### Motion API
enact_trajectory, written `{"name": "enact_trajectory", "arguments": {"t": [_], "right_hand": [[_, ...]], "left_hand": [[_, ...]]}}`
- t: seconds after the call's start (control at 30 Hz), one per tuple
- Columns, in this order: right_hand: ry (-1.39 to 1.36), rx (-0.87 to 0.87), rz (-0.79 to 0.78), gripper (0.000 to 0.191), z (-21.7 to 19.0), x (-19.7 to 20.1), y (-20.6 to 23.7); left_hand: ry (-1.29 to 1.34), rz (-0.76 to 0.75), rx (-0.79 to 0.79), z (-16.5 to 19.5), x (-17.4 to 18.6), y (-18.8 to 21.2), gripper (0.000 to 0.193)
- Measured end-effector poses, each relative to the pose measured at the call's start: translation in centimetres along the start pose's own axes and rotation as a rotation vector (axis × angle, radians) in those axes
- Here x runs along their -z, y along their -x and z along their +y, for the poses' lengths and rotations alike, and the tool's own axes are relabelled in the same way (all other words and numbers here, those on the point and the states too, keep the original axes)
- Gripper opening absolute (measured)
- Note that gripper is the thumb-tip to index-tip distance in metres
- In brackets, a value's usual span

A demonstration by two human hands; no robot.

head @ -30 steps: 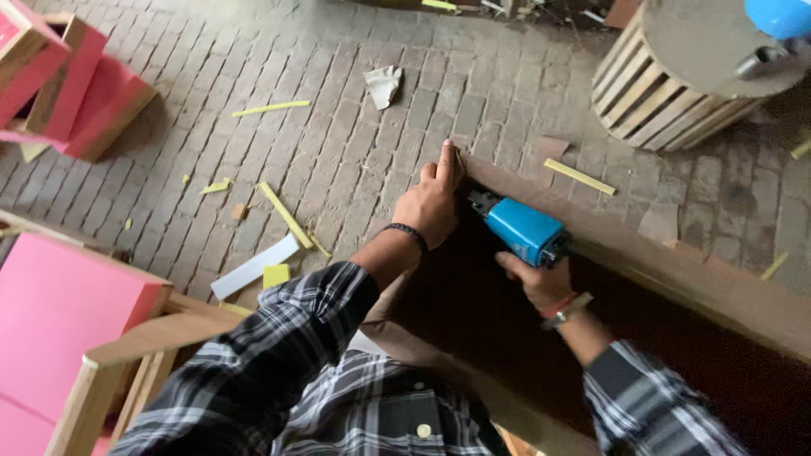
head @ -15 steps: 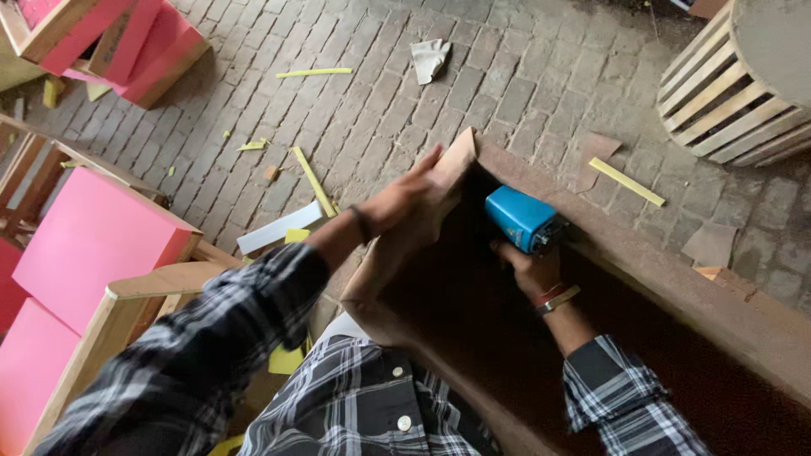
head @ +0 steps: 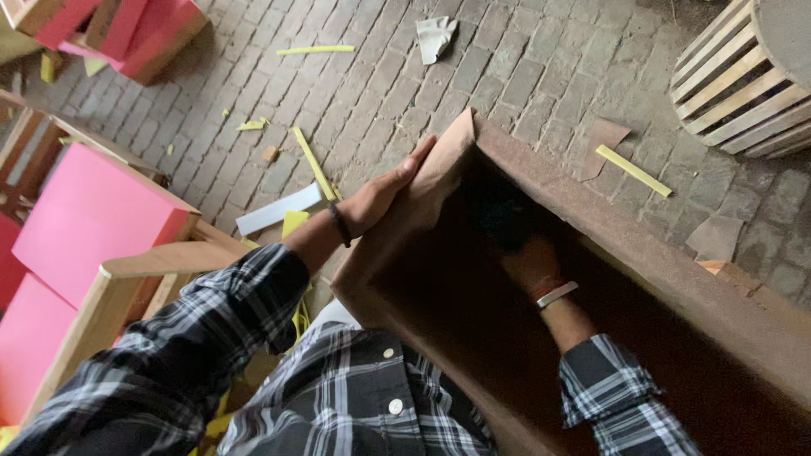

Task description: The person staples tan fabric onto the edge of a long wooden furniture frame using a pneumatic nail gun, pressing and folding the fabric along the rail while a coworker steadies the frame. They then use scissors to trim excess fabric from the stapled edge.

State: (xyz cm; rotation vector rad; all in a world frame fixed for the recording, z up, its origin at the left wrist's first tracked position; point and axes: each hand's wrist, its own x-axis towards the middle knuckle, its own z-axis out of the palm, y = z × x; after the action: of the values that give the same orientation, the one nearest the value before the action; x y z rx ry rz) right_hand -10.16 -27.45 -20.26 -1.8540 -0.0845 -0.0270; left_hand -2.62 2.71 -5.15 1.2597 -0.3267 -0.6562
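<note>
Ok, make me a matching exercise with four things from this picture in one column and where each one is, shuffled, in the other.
Things:
1. left hand
2. right hand
3. slatted wooden crate
4. pink panel

Places:
A. top right, on the brick floor
B. down inside the brown box
C. flat against the outside of the box's end wall
D. far left, in a wooden frame

Pairs: 1-C, 2-B, 3-A, 4-D

— Any packages, labels, signs or screens here?
— One that may count: a large open brown box (head: pixel 676 287), cardboard-like, on the brick floor (head: pixel 524 76), running from centre to the lower right corner.
— Anything else?
— No labels, signs or screens show
</note>
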Motion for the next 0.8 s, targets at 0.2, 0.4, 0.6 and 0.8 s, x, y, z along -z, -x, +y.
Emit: {"name": "enact_trajectory", "arguments": {"t": [0.2, 0.4, 0.6, 0.8], "right_hand": [[-0.113, -0.278, -0.075, 0.042, -1.3, -2.4, 3.4], [-0.946, -0.586, -0.129, 0.056, -9.6, -7.0, -0.7], [-1.002, -0.547, 0.393, 0.062, -13.6, -12.8, -6.7], [-0.614, -0.065, 0.454, 0.059, -9.7, -14.3, -7.8]], "left_hand": [[-0.116, 0.025, -0.010, -0.4, 0.5, 3.9, 0.075], [0.189, -0.051, -0.065, -1.7, 1.4, 4.5, 0.071], [0.047, 0.003, -0.048, -2.1, 1.5, 4.0, 0.070], [-0.428, 0.092, -0.121, -1.5, 0.6, 4.8, 0.067]]}}
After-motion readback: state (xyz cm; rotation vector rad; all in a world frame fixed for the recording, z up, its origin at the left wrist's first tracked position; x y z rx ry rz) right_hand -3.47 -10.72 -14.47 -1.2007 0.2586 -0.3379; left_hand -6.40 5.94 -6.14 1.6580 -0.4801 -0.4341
